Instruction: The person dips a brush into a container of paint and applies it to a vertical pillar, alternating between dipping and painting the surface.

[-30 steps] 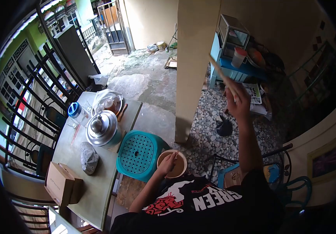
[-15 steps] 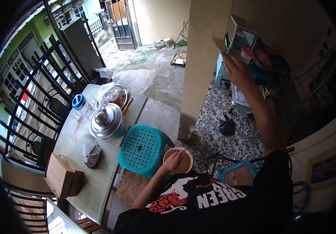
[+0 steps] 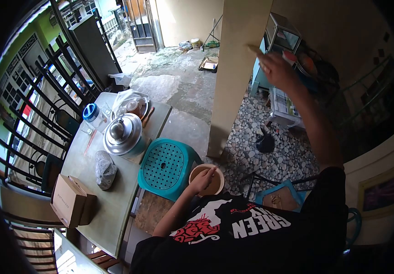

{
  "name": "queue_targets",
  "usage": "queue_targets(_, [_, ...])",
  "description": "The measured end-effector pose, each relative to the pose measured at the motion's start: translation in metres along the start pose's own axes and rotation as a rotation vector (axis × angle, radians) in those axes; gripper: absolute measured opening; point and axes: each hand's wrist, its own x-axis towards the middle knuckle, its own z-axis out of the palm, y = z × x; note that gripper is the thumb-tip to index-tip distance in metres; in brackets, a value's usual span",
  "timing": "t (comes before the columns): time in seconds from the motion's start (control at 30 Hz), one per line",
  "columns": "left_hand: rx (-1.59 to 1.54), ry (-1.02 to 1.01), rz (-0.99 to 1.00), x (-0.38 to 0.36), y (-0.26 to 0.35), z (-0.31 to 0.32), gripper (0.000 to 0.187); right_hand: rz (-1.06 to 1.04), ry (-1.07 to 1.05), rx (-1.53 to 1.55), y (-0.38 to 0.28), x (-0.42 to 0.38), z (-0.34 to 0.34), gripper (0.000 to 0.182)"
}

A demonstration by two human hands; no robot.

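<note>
My right hand [image 3: 279, 71] is raised at the upper right, closed around a paintbrush [image 3: 253, 49]. The brush's blurred tip lies against the beige pillar [image 3: 236, 68]. Lower down, my left hand [image 3: 200, 181] is closed over the near side of a round, light-coloured bucket [image 3: 218, 181], apparently gripping its handle or rim. Brownish-beige liquid shows inside the bucket. Just left of it stands a teal plastic stool [image 3: 165, 163] with a perforated seat.
On the long table [image 3: 119, 201] at left are a cardboard box [image 3: 71, 201], a grey wrapped bundle [image 3: 104, 169], a lidded metal pot [image 3: 123, 132] and a blue-lidded jug [image 3: 92, 114]. A small cabinet [image 3: 283, 34] stands behind the pillar. A blue-framed chair [image 3: 281, 196] is near my right side.
My right hand has tilted and the brush has dropped from upright to pointing left against the pillar. My left hand stays at the bucket. The whole view has shifted slightly.
</note>
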Motion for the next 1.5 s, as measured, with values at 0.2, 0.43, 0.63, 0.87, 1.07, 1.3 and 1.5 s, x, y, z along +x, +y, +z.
queue_targets(0.2, [-0.015,-0.018,0.032,0.003,-0.01,-0.003,0.05,-0.078,0.194,-0.119,0.0,0.049,-0.058,0.039])
queue_targets(0.43, [0.005,0.006,0.003,-0.008,-0.004,-0.001,0.048,-0.041,0.125,-0.184,-0.02,0.03,-0.007,0.04])
queue_targets(0.63, [0.123,-0.053,0.033,-0.009,-0.005,-0.008,0.038,-0.027,-0.053,0.026,-0.037,-0.015,0.063,0.04])
queue_targets(0.87, [0.203,-0.087,0.019,-0.012,0.0,-0.009,0.041,0.033,-0.108,0.06,-0.043,-0.003,0.061,0.031])
queue_targets(1.07, [0.124,-0.029,0.022,-0.017,0.001,-0.006,0.044,-0.022,0.129,-0.065,-0.013,0.057,0.004,0.032])
queue_targets(1.3, [0.075,0.028,0.071,-0.016,-0.013,-0.012,0.047,-0.115,0.296,-0.214,-0.033,0.053,0.014,0.039])
queue_targets(1.5, [0.041,0.046,0.046,-0.018,-0.016,-0.015,0.051,-0.035,0.042,-0.077,-0.049,0.006,0.095,0.034])
